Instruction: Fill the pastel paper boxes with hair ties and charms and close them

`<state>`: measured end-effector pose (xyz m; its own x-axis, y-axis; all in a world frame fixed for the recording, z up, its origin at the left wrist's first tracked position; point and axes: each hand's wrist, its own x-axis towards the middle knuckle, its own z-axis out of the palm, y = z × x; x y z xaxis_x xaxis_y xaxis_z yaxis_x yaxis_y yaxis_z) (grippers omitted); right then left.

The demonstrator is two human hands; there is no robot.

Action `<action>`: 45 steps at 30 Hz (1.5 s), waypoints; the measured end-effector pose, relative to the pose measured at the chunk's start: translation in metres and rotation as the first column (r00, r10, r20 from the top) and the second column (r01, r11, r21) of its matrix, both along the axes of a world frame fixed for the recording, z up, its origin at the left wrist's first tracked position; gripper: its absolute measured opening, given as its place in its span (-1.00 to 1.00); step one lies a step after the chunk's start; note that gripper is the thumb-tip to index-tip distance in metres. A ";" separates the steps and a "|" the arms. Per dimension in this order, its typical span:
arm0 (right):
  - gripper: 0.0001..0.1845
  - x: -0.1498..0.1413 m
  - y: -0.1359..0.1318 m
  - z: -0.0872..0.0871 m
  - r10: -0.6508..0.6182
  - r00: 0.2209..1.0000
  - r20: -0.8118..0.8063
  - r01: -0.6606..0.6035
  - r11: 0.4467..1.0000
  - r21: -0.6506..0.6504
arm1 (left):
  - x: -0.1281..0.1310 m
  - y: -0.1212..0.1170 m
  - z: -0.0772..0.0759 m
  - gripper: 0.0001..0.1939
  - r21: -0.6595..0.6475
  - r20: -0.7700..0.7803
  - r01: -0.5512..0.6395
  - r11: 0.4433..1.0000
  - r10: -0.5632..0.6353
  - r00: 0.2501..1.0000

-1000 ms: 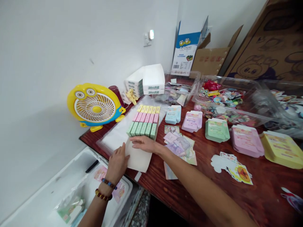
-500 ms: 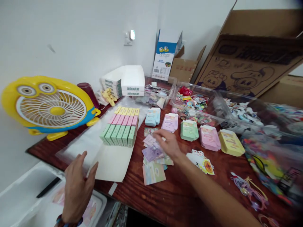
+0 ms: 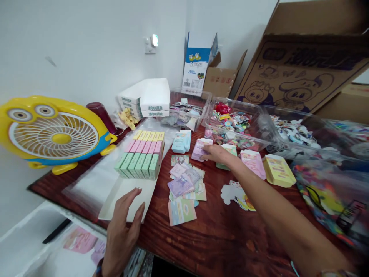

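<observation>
My right hand (image 3: 217, 154) reaches across the table to a stack of flat purple boxes (image 3: 200, 148), its fingers and thumb closed on the right edge of the top box. Similar flat stacks stand in the same row: blue (image 3: 181, 141), green (image 3: 230, 151), pink (image 3: 252, 163) and yellow (image 3: 279, 171). My left hand (image 3: 123, 227) is open and empty, fingers apart, over the near end of a white tray (image 3: 115, 202). Small upright boxes in green (image 3: 138, 165), pink and yellow fill the tray's far part. Loose cards (image 3: 181, 184) lie between my hands.
A yellow fan (image 3: 57, 134) stands at the left. Clear bins of cards (image 3: 187, 111) and small trinkets (image 3: 230, 119) line the back, before cardboard boxes (image 3: 296, 73). White die-cut stickers (image 3: 230, 192) lie under my right forearm. A white bin (image 3: 72, 246) sits below the table edge.
My right hand has moved from above the loose cards to the purple stack. My left hand has shifted right, over the tray's near end, still open. The view has shifted slightly.
</observation>
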<state>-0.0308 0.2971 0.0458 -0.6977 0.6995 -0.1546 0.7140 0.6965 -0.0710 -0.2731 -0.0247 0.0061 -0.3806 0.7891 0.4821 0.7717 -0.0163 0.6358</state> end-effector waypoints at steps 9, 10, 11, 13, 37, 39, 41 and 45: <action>-0.62 0.006 0.013 0.003 0.062 0.998 -0.019 -0.063 0.996 -0.055 | 0.007 0.000 -0.012 -0.58 -0.100 0.070 0.004 0.995 0.003 0.998; -0.62 0.007 0.014 0.003 0.073 0.997 -0.025 -0.074 0.996 -0.059 | 0.007 -0.001 -0.013 -0.57 -0.111 0.087 0.005 0.994 0.005 0.996; -0.63 0.008 0.014 0.003 0.083 0.996 -0.031 -0.085 0.994 -0.063 | 0.008 -0.001 -0.013 -0.56 -0.126 0.104 0.008 0.992 0.005 0.995; -0.63 0.010 0.015 0.003 0.101 0.994 -0.043 -0.104 0.992 -0.068 | 0.009 -0.003 -0.014 -0.54 -0.146 0.125 0.015 0.989 0.004 0.992; -0.58 0.006 -0.001 0.008 0.035 0.999 0.002 -0.035 0.994 0.106 | 0.017 -0.001 -0.019 -0.57 -0.152 0.163 0.106 0.983 -0.081 0.983; -0.60 0.006 -0.005 0.007 0.019 1.000 -0.012 -0.017 0.988 0.156 | 0.016 -0.001 -0.020 -0.57 -0.157 0.152 0.116 0.981 -0.092 0.984; -0.63 0.008 -0.007 0.007 -0.003 0.999 -0.036 0.011 0.978 0.210 | 0.014 -0.002 -0.022 -0.57 -0.153 0.141 0.119 0.981 -0.098 0.985; -0.67 0.015 -0.005 0.010 -0.040 0.994 -0.100 0.067 0.954 0.291 | 0.015 -0.002 -0.025 -0.56 -0.136 0.139 0.105 0.985 -0.086 0.987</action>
